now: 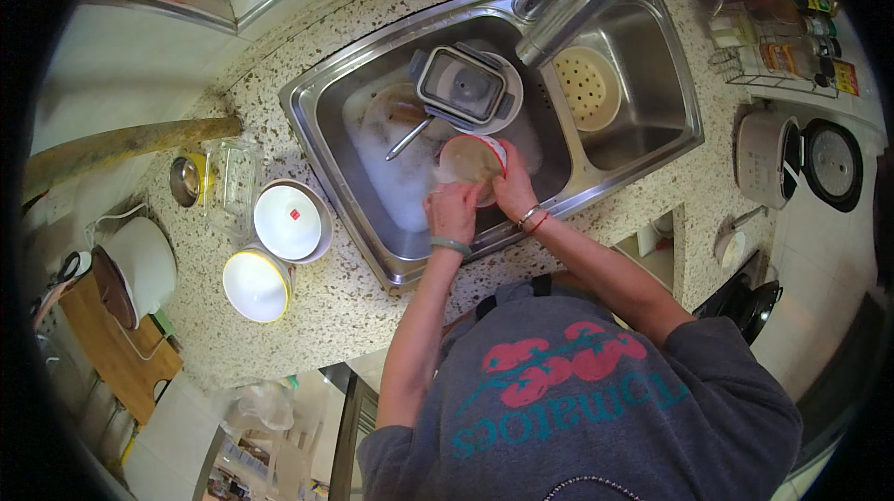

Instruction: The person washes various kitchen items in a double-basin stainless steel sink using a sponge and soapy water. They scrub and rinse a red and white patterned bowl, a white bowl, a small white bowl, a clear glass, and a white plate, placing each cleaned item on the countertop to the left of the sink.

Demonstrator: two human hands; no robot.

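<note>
Over the soapy water of the large sink basin (pixel 328 128), my right hand (pixel 514 188) grips a bowl with a red rim (pixel 466 156) by its right side. The bowl is tilted, and its inside looks wet or cloudy. My left hand (pixel 453 212) is closed at the bowl's near left edge, its fingers curled; whatever they hold, if anything, is hidden. Just beyond the bowl, a clear container lid with a grey frame (pixel 463 85) rests on a white round dish (pixel 510 101). A metal utensil handle (pixel 410 140) sticks up out of the suds.
A faucet (pixel 582 7) reaches over the sink divider. The smaller basin holds a cream strainer with holes (pixel 589 89). On the left counter stand a white bowl (pixel 287 222), a yellow-rimmed bowl (pixel 255 287) and a clear glass dish (pixel 233 186). A rice cooker (pixel 765 161) stands open at right.
</note>
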